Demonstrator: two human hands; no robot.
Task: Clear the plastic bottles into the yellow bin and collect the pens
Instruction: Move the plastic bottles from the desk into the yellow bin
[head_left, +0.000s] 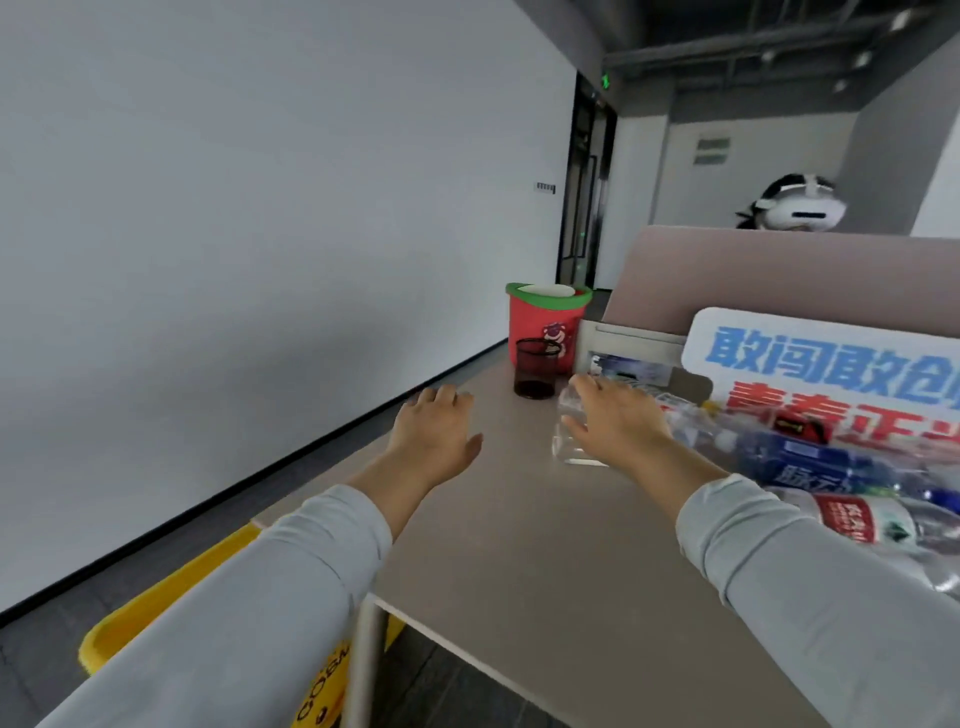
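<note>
Yellow bin (156, 597) stands below the surface's near left corner. Left hand (436, 441) is spread and empty, by the left edge. Right hand (618, 421) is spread over a clear bottle (569, 441); contact unclear. Judged light, thin-walled, crushable, slick: grasp mid-body. More bottles (810, 462) crowd the right edge.

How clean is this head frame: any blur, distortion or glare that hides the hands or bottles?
Head view: wide-angle lens skews the table and wall; light is soft and even, no hard glare; left hand and right hand are mildly motion-soft; the clear bottle at the right hand almost blends into the table; the blue-labelled bottle at the right edge is smeared.
</note>
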